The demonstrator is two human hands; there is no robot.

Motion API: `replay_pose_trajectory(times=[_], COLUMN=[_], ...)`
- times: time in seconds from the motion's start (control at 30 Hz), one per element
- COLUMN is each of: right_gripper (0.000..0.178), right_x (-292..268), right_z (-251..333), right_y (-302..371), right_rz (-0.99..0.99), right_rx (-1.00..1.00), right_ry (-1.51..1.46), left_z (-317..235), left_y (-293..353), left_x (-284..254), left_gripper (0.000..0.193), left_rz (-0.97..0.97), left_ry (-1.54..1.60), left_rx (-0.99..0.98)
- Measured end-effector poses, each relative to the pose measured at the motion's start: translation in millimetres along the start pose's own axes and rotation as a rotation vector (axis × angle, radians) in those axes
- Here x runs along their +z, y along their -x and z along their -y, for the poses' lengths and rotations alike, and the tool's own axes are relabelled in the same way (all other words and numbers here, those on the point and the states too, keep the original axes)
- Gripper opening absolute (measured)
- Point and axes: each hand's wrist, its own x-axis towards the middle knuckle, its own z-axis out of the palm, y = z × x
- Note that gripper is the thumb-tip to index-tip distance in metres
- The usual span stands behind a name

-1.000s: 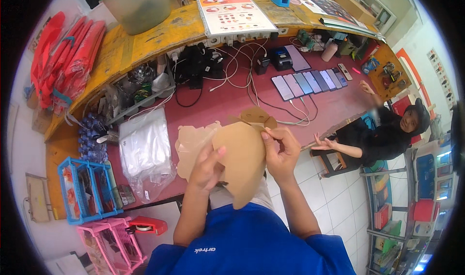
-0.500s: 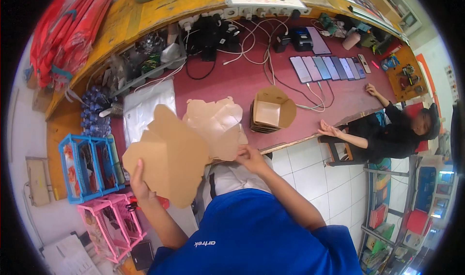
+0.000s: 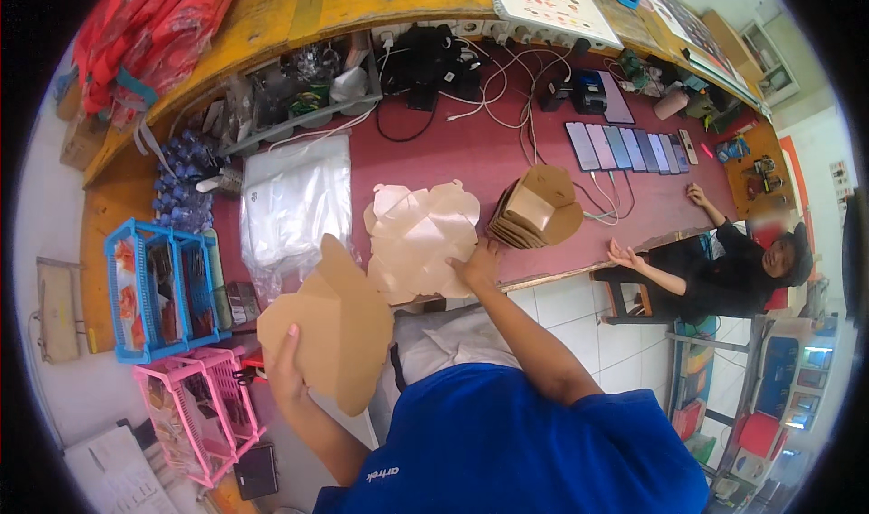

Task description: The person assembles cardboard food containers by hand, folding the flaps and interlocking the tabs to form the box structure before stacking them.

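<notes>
My left hand [image 3: 288,369] grips a flat brown cardboard food-box blank [image 3: 348,328], its thumb on the plain side, off the table's front left. On the table lies another flat blank [image 3: 421,238], its shiny inner side up. My right hand [image 3: 480,265] is at that blank's right edge, thumb touching it and fingers apart; the far fingertips are partly hard to see. Just beyond that hand stands a nested stack of folded food boxes [image 3: 534,211], leaning, open tops facing up.
Clear plastic bags [image 3: 294,201] lie left of the blank. Blue [image 3: 163,292] and pink baskets [image 3: 204,414] stand at the left. Several phones [image 3: 625,147] and cables lie at the back right. A co-worker [image 3: 724,269] sits at the right, arms reaching over the table.
The held blank has moved away from the one on the table, downward. My right hand has shifted from the front edge up to the blank's right side. The view has also turned.
</notes>
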Motion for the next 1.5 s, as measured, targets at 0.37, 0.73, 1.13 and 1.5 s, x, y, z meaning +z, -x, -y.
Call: replay_pose_trajectory(times=[0.37, 0.73, 1.13, 1.5], right_gripper=[0.09, 0.08, 0.063, 0.054], right_x=[10.9, -14.2, -13.6, -5.7], right_z=[-5.9, -5.9, -15.2, -13.8], right_y=[7.7, 30.0, 22.5, 11.7], right_rz=[-0.197, -0.049, -0.075, 0.293], right_rx=[-0.223, -0.005, 0.025, 0.072], right_ry=[0.06, -0.113, -0.158, -0.885], left_z=[-27.4, 59.2, 175.6, 146.2], left_y=[-8.6, -49.7, -139.9, -134.1], left_x=[-19.5, 31.6, 127.3, 116.1], left_gripper=[0.033, 0.03, 0.052, 0.048], left_rz=[0.022, 0.323, 0.756, 0.671], left_ry=[-0.715, -1.18, -0.913, -0.805], left_rx=[0.134, 0.255, 0.165, -0.364])
